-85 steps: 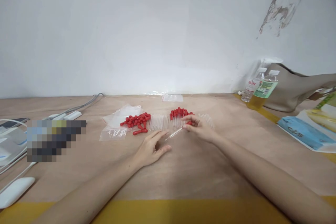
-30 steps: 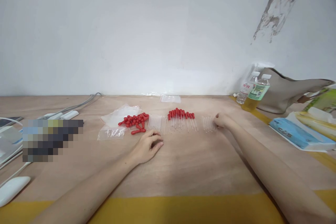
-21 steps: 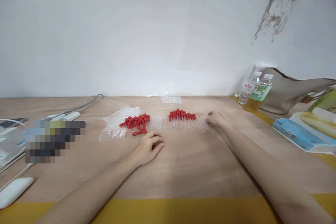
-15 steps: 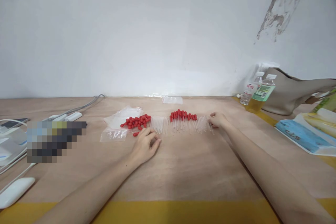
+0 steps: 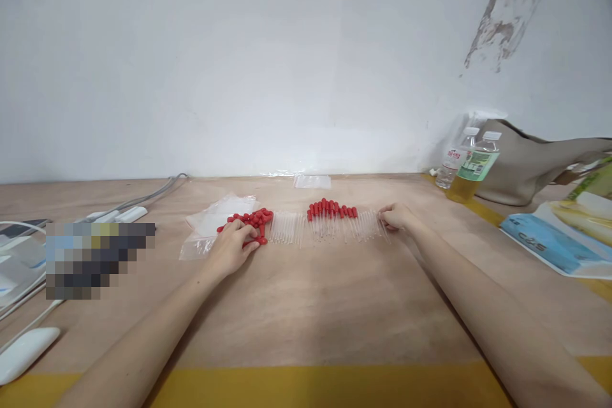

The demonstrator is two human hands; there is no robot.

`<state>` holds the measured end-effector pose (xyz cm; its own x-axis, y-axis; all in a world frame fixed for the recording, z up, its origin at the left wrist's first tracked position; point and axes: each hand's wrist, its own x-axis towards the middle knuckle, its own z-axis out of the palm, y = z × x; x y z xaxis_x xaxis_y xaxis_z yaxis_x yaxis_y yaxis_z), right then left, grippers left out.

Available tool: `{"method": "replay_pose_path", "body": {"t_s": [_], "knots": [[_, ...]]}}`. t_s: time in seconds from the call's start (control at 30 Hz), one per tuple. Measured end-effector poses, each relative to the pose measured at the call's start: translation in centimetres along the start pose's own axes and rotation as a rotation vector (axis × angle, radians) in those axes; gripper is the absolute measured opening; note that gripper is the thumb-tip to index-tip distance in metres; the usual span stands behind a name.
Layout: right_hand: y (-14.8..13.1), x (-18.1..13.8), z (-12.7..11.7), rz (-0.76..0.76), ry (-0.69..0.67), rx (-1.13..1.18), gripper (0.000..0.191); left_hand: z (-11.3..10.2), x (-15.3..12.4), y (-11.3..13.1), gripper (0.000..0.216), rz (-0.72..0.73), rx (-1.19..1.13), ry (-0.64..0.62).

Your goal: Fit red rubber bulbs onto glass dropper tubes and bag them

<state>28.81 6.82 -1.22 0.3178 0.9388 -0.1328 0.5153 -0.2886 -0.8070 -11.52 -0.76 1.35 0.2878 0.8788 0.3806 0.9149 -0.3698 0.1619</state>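
L hand (image 5: 234,248) is down at the loose red bulbs (image 5: 262,217), L of ctr on the table (image 5: 306,306). Thumb & fingers a bit apart, w/ one bulb on the near side of the pile right at the tips. Can't tell if I'm gripping it; hand hides part of the pile.

R hand (image 5: 398,217) is at the outer end of the R tube row (image 5: 367,226). Fingers curled, tips at the last tube, which lies tilted vs. the table edge. Can't tell if that's a pinch or just contact.

Layout L to R, approx one line: bulb pile; L tube row (image 5: 287,227), clear tubes side by side just beside the pile; capped droppers (image 5: 329,209), red tops toward the wall, clear stems toward me; then R tube row, just beside the droppers.

Other stuff: flat plastic bags (image 5: 213,217) next to the pile on its L; small bag (image 5: 312,182) near the wall (image 5: 268,64). Far L: gray cable (image 5: 165,188), pixelated patch (image 5: 95,261), white rounded obj (image 5: 29,354). Far R: green-label bottle (image 5: 478,166) w/ yellow liquid, clear bottle (image 5: 452,162) beside it, taupe bag (image 5: 516,166) behind, blue pack (image 5: 535,239) closer to me. Yellow tape (image 5: 306,389) runs along the near side.
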Motion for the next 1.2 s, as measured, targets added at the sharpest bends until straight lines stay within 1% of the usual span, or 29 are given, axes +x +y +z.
{"method": "replay_pose_path", "body": {"t_s": [0.17,0.43,0.57,0.7,0.83,0.93,1.07,1.13,1.2], "knots": [[-0.1,-0.1,-0.1,0.005,-0.048,0.064,0.005,0.3,0.1,0.7,0.016,0.074,-0.039,0.01],[-0.2,-0.5,-0.6,0.026,-0.086,0.127,0.022,0.9,0.3,0.9,0.007,0.058,-0.174,0.075],[-0.5,-0.8,-0.9,0.063,-0.092,0.155,0.018,1.0,0.2,0.7,0.006,0.041,-0.18,0.097],[-0.9,-1.0,-0.9,0.1,-0.091,0.185,0.015,1.3,-0.1,1.0,0.009,0.022,-0.166,0.097],[-1.1,-1.3,-0.9,0.127,-0.095,0.21,0.012,1.5,-0.4,1.4,0.012,-0.01,-0.206,0.122],[-1.3,-1.5,-1.0,0.139,-0.094,0.209,0.012,1.6,-0.5,1.7,0.014,-0.031,-0.235,0.169],[-1.4,-1.6,-1.0,0.138,-0.089,0.19,0.012,1.6,-0.6,1.8,0.023,-0.039,-0.27,0.296],[-1.3,-1.5,-1.1,0.127,-0.087,0.177,0.012,1.6,-0.5,1.9,0.029,-0.007,-0.265,0.358],[-1.2,-1.4,-1.1,0.104,-0.084,0.165,0.015,1.4,-0.6,2.3,0.03,0.061,-0.25,0.386]]}}
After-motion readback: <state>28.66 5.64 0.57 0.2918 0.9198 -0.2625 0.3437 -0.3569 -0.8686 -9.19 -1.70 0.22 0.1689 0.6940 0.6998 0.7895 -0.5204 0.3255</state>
